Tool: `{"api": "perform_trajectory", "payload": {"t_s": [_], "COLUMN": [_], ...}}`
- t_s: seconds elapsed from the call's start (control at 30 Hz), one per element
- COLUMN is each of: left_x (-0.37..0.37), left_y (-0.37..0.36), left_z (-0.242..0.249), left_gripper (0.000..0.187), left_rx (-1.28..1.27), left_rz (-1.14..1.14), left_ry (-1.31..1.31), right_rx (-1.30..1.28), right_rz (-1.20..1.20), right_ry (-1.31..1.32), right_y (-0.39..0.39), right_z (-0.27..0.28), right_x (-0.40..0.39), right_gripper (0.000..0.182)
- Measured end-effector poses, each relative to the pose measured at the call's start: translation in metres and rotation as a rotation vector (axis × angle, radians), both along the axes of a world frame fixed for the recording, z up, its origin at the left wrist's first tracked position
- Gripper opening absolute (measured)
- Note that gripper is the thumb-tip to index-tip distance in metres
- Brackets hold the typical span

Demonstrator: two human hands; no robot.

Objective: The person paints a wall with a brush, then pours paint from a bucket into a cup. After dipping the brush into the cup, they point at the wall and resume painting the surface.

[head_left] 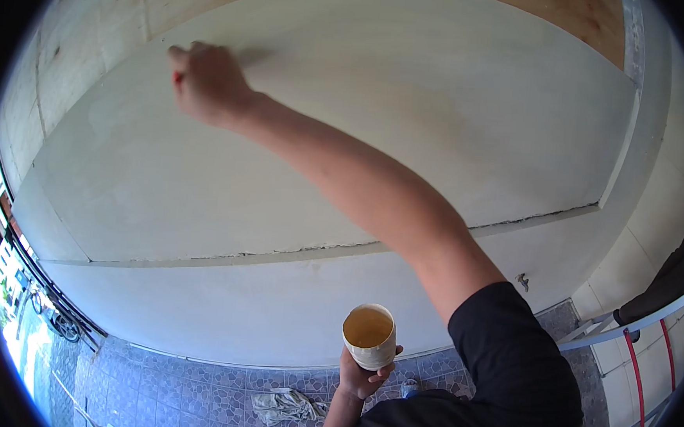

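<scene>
My right arm stretches up and to the left across a large pale wall panel [322,157]. At its end my right hand [213,84] is closed near the panel's upper left, slightly blurred. A small red bit shows at its fingers; I cannot tell what it belongs to. Low in the middle, my left hand [359,377] wraps around the base of a whitish cup [381,352]. The cup is upright, its mouth turned toward me, with a yellowish-brown inside.
A crumpled cloth [287,407] lies on the patterned tile floor [183,384]. A small tap [522,282] sticks out of the lower wall. At right stands a metal frame [649,318] with red bars. A street with a motorbike [62,325] shows at far left.
</scene>
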State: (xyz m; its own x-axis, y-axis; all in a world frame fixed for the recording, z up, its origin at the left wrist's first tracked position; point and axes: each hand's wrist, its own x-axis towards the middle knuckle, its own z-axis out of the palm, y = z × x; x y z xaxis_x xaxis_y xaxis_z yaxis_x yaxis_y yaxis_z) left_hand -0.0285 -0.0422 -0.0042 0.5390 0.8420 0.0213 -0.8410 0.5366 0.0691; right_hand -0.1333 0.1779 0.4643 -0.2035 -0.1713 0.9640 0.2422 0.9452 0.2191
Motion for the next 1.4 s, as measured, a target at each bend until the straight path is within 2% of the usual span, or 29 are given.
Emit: {"api": "perform_trajectory", "payload": {"t_s": [0.13,0.27,0.33,0.63,0.7,0.73,0.8,0.87,0.93,1.0,1.1,1.17,1.33,1.4], "left_x": [0.002,0.013,0.019,0.035,0.037,0.035,0.035,0.032,0.027,0.021,0.013,0.008,0.001,0.004], "left_y": [0.009,0.024,0.03,0.045,0.045,0.046,0.045,0.042,0.038,0.033,0.027,0.022,0.016,0.015], "left_z": [0.005,0.005,0.013,0.006,0.006,0.005,0.005,0.003,0.002,0.0,-0.002,-0.001,-0.004,-0.003], "left_gripper": [0.063,0.064,0.065,0.073,0.073,0.073,0.072,0.073,0.073,0.073,0.066,0.065,0.065,0.064], "left_rx": [0.016,0.018,0.025,0.004,0.004,0.006,0.013,0.029,0.028,0.014,0.009,0.027,-0.007,-0.005], "left_rz": [-0.038,-0.12,-0.149,-0.305,-0.343,-0.353,-0.369,-0.367,-0.358,-0.349,-0.304,-0.259,-0.202,-0.195], "left_ry": [0.001,0.037,0.05,0.083,0.073,0.082,0.101,0.083,0.09,0.086,0.059,0.017,-0.001,-0.001], "right_rx": [0.022,-0.094,-0.347,-0.46,-0.357,-0.356,-0.202,-0.089,0.084,-0.005,-0.009,-0.025,-0.024,-0.108], "right_rz": [0.118,0.046,0.135,-0.161,-0.441,-0.453,-1.057,-1.047,-0.97,-0.908,-0.725,-0.684,-0.49,-0.229], "right_ry": [0.169,0.136,0.174,0.579,0.697,0.698,0.539,0.443,0.392,0.299,0.263,0.265,0.103,0.026], "right_y": [0.046,0.063,0.053,0.034,0.024,0.024,0.025,0.047,0.046,0.037,0.031,0.03,0.01,0.0], "right_z": [0.027,0.023,0.015,-0.03,-0.033,-0.034,-0.035,-0.039,-0.041,-0.044,-0.049,-0.059,-0.079,-0.081], "right_x": [0.104,0.247,0.309,0.544,0.56,0.555,0.538,0.489,0.4,0.32,0.222,0.16,0.067,0.054], "right_gripper": [0.016,0.014,0.013,0.01,0.017,0.017,0.022,0.014,0.012,0.013,0.019,0.023,0.028,0.023]}}
